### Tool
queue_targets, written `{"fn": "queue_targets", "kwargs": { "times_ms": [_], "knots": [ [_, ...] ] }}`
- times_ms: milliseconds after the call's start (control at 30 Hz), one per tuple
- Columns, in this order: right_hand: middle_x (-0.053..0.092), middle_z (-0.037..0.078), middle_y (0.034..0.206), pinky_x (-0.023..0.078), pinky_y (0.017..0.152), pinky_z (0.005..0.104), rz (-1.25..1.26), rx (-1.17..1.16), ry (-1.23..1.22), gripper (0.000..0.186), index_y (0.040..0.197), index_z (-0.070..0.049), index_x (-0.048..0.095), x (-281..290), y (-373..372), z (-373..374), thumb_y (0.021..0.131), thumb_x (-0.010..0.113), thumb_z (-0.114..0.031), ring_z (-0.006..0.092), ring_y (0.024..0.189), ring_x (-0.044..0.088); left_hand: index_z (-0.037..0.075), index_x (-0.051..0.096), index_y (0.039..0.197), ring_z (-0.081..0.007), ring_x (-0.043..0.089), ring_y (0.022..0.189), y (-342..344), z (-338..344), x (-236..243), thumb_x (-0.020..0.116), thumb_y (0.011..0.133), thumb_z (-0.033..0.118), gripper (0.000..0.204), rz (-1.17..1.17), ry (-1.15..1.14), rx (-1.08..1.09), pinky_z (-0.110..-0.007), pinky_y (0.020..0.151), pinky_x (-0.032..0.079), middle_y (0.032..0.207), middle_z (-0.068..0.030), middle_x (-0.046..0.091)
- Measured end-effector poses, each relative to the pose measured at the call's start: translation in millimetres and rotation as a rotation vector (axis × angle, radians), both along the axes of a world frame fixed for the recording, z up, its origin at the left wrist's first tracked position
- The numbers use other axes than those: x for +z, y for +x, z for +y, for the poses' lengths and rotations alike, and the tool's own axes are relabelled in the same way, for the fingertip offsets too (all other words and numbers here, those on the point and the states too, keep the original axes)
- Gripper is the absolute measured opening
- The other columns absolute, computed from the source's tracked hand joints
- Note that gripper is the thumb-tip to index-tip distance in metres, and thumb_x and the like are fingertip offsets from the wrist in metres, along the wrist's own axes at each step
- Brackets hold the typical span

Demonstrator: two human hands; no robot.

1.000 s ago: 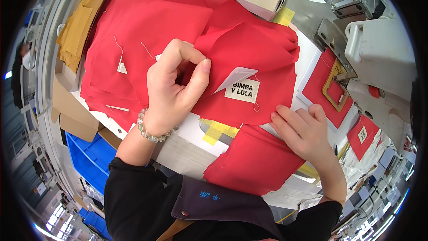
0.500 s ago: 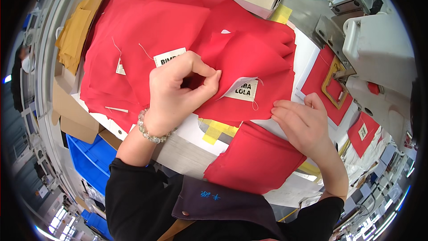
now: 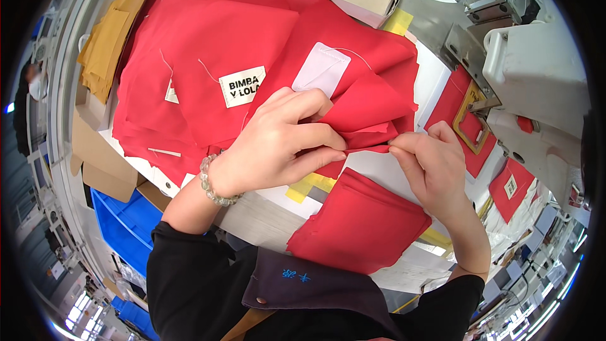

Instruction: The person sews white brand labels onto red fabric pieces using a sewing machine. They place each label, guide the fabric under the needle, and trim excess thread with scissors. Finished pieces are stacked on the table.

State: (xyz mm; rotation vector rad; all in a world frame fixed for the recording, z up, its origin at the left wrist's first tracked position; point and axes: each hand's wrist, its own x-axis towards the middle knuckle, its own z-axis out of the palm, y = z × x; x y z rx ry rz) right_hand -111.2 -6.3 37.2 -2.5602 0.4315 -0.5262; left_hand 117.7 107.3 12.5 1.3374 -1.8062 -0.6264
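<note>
My left hand point(image 3: 284, 136), with a beaded bracelet at the wrist, pinches the near edge of a red fabric piece point(image 3: 369, 108). Fingers of my right hand point(image 3: 428, 163) close on the same edge, a little to the right. Between the hands the cloth is folded up and bunched. A pale lilac patch point(image 3: 322, 69) with a loose thread shows on red cloth just beyond my left hand. To the left lies a heap of red fabric pieces point(image 3: 208, 38), where a white printed label point(image 3: 242, 86) is sewn on. A neat stack of red pieces point(image 3: 356, 221) lies nearer me.
At the right stands a white sewing machine point(image 3: 536, 57) with a yellow frame point(image 3: 472, 117) over red cloth. A small labelled red piece point(image 3: 511, 191) lies beyond it. On the left are yellow-orange pieces point(image 3: 110, 44) in a cardboard box and a blue bin point(image 3: 123, 224).
My left hand has moved right and nearer me, close to my right hand. The labelled cloth it held is now turned over and folded, and the lilac patch has come into view.
</note>
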Motion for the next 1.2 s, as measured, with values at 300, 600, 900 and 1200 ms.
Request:
{"fn": "queue_targets", "kwargs": {
  "times_ms": [300, 600, 900, 1200],
  "knots": [
    [0.067, 0.003, 0.082, 0.041, 0.060, 0.0298, -0.014, 0.024, 0.025, 0.017, 0.091, -0.004, 0.063, -1, 0, 1, 0.081, 0.076, -0.008, 0.0175, 0.063, 0.060, 0.009, 0.072, 0.082, -0.0188, 0.042, 0.073, 1, 1, 0, 0.075, 0.079, 0.013, 0.006, 0.028, 0.081, -0.017, -0.030, 0.069, 0.032, 0.076, -0.0033, 0.042],
    [0.070, 0.009, 0.105, 0.045, 0.062, 0.0303, -0.083, -0.035, 0.041, 0.056, 0.116, -0.002, 0.060, -8, -11, 7, 0.068, 0.085, -0.012, 0.0180, 0.065, 0.059, 0.007, 0.069, 0.083, -0.0160, 0.040, 0.072, 2, 3, 6, 0.071, 0.085, 0.012, 0.006, 0.120, 0.253, 0.052, -0.029, 0.069, 0.032, 0.075, -0.0027, 0.043],
    [0.062, 0.021, 0.125, 0.048, 0.065, 0.0308, -0.149, -0.018, 0.091, 0.050, 0.109, -0.004, 0.059, -20, -24, 5, 0.063, 0.078, 0.003, 0.0216, 0.071, 0.060, 0.003, 0.059, 0.085, -0.0191, 0.044, 0.072, 4, -1, 4, 0.061, 0.090, 0.005, 0.005, 0.228, 0.057, 0.257, -0.030, 0.069, 0.038, 0.078, -0.0043, 0.048],
    [0.061, 0.022, 0.125, 0.047, 0.063, 0.0288, -0.011, 0.008, -0.024, 0.027, 0.086, 0.000, 0.064, -11, -24, 5, 0.061, 0.072, 0.007, 0.0187, 0.068, 0.057, 0.002, 0.055, 0.087, -0.0158, 0.044, 0.073, 9, 2, 3, 0.057, 0.093, 0.003, 0.006, 0.266, 0.039, 0.319, -0.027, 0.067, 0.038, 0.080, -0.0046, 0.048]
  ]
}}
